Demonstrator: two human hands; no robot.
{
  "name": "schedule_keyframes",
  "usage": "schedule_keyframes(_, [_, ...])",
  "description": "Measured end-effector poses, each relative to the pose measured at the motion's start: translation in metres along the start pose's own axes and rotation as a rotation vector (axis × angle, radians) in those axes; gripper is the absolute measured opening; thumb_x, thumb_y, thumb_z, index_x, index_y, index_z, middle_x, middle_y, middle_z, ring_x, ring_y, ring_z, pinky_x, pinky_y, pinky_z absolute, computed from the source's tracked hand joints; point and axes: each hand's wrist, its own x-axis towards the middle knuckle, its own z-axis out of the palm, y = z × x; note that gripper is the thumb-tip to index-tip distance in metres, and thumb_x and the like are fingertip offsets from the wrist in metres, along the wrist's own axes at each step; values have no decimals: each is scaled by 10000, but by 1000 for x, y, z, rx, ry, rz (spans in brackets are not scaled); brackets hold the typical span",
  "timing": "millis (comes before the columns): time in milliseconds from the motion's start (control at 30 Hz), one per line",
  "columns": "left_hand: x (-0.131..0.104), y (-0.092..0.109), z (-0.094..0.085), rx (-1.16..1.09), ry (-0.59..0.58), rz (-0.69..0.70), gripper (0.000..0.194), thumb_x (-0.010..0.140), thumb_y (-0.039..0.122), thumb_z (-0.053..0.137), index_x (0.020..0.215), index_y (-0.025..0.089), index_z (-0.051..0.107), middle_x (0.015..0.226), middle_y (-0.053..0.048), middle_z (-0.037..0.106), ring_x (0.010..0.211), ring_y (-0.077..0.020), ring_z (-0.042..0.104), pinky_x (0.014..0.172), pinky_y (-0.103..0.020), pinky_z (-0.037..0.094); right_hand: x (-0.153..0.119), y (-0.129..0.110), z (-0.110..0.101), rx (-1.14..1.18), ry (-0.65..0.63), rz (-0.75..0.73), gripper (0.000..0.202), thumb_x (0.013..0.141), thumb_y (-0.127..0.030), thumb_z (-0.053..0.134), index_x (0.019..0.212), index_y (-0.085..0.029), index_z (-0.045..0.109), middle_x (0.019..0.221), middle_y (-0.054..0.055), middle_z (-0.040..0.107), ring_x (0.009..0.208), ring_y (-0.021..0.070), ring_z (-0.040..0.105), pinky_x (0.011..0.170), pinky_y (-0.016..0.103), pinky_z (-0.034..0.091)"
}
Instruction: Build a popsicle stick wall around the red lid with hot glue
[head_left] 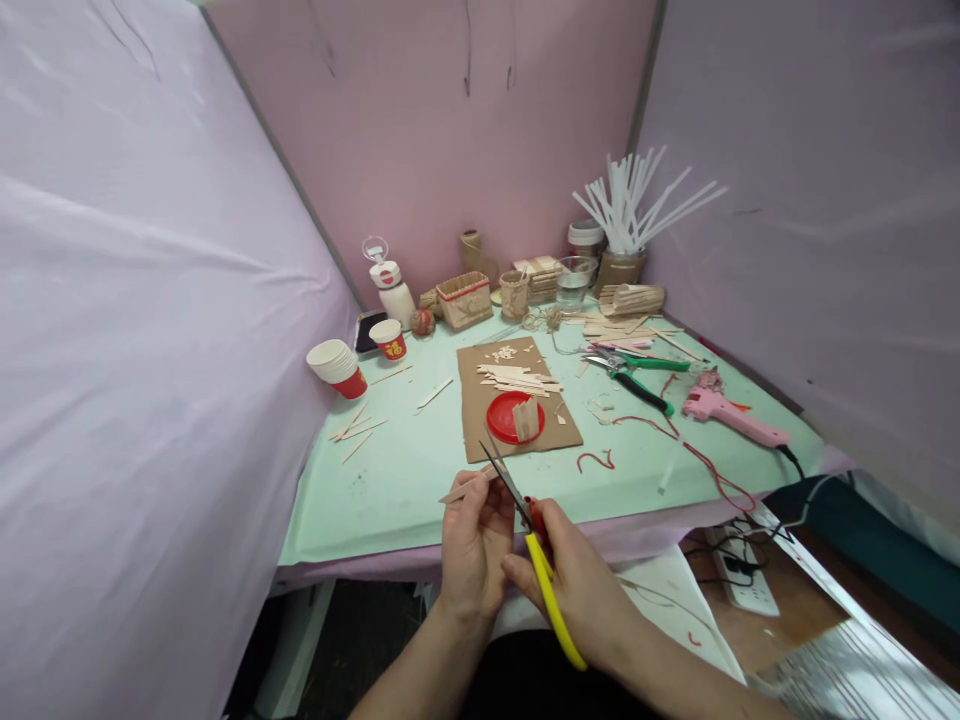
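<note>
Between the fingers of my left hand (478, 540) is a flat wooden stick (459, 491), its pointed end jutting out to the left. My right hand (574, 570) grips scissors (541, 580) with yellow and red handles. The scissors' blades are parted and reach up beside the stick's right end; whether they touch it I cannot tell. Just beyond the hands, a red plate (504, 418) lies on a cardboard sheet (480, 440) and bears a small piece made of joined sticks (526, 419). Behind the plate is a pile of cut sticks (517, 379).
Pruning shears (637, 385) and a pink glue gun (731, 415) with a cord lie on the right. Paper cups (335, 368) stand at the left edge. Along the back are a stick basket (465, 300), a water bowl (574, 283) and white glue sticks (630, 200).
</note>
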Motion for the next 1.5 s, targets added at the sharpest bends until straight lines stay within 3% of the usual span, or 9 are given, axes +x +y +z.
schedule_keyframes(333, [-3,0,0,-16,-1,-30,160,797,246,690,761,170,554,833,-16,662,809,-118,623,784,-256,503,0,4,2,18,-24,-15,278,839,-403,578,943,-225,392,724,-22,554,620,155,495,559,260,347])
schedule_keyframes(967, [-10,-2,2,15,-25,-40,153,816,232,678,735,156,573,885,-31,668,847,-111,626,819,-238,512,-5,8,4,79,-27,-50,201,889,-379,520,909,-230,387,754,-8,572,669,173,533,612,277,389])
schedule_keyframes(1500, [-18,2,5,86,83,-35,112,747,218,740,754,132,668,843,-23,651,803,-100,621,792,-223,528,-11,11,8,137,-19,-39,240,892,-431,491,791,-229,410,684,-15,550,623,160,486,571,278,377])
